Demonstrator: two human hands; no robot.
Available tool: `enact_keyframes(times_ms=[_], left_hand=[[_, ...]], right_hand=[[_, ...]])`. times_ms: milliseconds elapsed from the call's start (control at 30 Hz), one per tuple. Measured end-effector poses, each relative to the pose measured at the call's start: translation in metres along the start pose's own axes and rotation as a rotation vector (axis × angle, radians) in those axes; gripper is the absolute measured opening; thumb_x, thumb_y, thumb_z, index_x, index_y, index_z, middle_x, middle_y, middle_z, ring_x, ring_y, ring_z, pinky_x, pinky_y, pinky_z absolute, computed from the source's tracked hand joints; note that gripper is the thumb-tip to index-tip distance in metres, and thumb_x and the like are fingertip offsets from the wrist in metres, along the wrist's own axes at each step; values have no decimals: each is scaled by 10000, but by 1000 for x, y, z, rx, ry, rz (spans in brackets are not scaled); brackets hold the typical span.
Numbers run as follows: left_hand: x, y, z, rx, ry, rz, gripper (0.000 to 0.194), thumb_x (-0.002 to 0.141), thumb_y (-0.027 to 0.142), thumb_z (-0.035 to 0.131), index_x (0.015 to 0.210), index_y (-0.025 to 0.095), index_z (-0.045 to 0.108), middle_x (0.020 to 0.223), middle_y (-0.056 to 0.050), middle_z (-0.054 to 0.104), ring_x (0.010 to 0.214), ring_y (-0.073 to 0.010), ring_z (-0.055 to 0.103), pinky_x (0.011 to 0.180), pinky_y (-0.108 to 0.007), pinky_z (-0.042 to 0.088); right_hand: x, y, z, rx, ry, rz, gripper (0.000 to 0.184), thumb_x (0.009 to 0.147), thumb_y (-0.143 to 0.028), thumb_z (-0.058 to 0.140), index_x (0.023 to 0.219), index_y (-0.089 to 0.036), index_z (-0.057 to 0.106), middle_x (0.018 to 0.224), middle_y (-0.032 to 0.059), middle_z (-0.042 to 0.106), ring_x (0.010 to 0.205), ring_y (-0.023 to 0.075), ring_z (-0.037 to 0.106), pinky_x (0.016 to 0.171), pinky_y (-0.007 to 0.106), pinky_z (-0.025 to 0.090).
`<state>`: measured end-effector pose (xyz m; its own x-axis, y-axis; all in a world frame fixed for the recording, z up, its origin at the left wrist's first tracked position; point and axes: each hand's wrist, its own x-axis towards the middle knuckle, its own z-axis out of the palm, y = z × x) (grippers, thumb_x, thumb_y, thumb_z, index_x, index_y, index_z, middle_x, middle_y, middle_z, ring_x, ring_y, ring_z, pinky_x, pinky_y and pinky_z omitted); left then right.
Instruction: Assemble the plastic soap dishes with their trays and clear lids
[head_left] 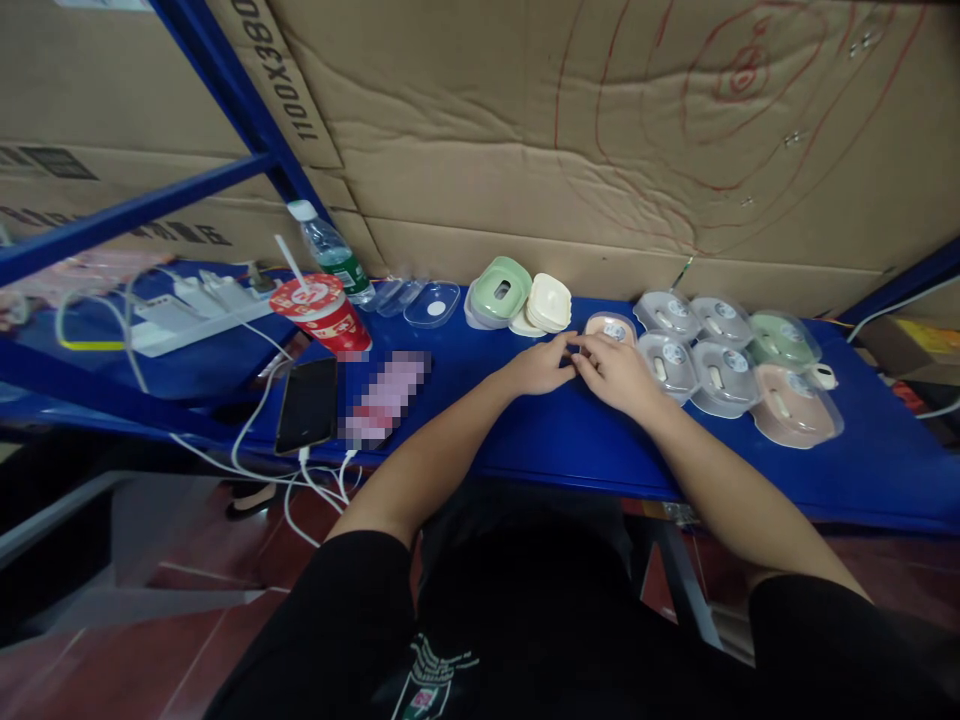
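My left hand (541,366) and my right hand (619,374) meet over the table with their fingertips close together. Fingers on both are bent inward as in a pinch; whatever may be between them is too small to make out. Just behind my right hand sits a pink container (609,326) with a round label, its front partly hidden by the fingers. To the left of it are a cream container part (551,301) and a green lid-like piece (501,290) with a dark oval slot. Several lidded containers, among them a grey one (724,376), stand to the right.
On the blue table (562,440), clear lids (433,304) lie at the back. A red cup with a straw (322,315), a water bottle (337,258), a black phone (307,405) and a second phone (386,400) with cables (311,485) stand left. Cardboard (487,150) walls the back.
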<state>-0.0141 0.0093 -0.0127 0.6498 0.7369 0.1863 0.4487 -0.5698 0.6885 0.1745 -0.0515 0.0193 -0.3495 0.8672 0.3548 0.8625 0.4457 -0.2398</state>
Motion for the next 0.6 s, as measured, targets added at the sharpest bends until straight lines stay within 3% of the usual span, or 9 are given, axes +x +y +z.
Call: enact_keyframes(times_ms=[100, 233, 333, 467, 600], left_hand=[[-4, 9, -10, 209, -14, -71, 653, 1016, 312, 589, 1616, 120, 417, 1348, -162, 755, 1310, -342, 687, 1118, -505, 528], [-7, 16, -17, 301, -68, -57, 606, 1033, 330, 576, 1585, 104, 471, 1346, -155, 760, 1304, -340, 694, 1112, -489, 534], [-7, 17, -16, 326, -88, -31, 594, 1036, 342, 582, 1571, 103, 484, 1381, -171, 740, 1333, -323, 681, 1134, -470, 525], [-8, 16, -15, 351, -91, -14, 578, 1037, 339, 585, 1550, 86, 499, 1441, -194, 699, 1374, -336, 653, 1152, -488, 516], [-8, 16, -15, 376, -118, -11, 505, 1036, 365, 581, 1477, 119, 560, 1443, -172, 695, 1337, -324, 670, 1125, -466, 537]], right_hand=[[1, 2, 0, -50, -2, 94, 461, 1050, -366, 442, 1360, -166, 718, 1275, 178, 774, 1159, 385, 738, 950, 565, 605], [0, 4, 3, -101, 23, 173, 517, 1039, -425, 482, 1439, -158, 670, 1423, 205, 720, 1214, 425, 725, 943, 603, 622], [-1, 10, 11, -76, 13, 156, 580, 1033, -435, 487, 1498, -113, 615, 1534, 244, 638, 1349, 438, 663, 1064, 645, 577], [7, 25, 33, 141, 43, 136, 639, 1017, -395, 499, 1594, -120, 512, 1652, 214, 532, 1557, 370, 487, 1272, 631, 410], [27, 45, 60, 521, 86, 199, 792, 977, -461, 569, 1694, -194, 366, 1725, 155, 451, 1590, 351, 442, 1307, 620, 346]])
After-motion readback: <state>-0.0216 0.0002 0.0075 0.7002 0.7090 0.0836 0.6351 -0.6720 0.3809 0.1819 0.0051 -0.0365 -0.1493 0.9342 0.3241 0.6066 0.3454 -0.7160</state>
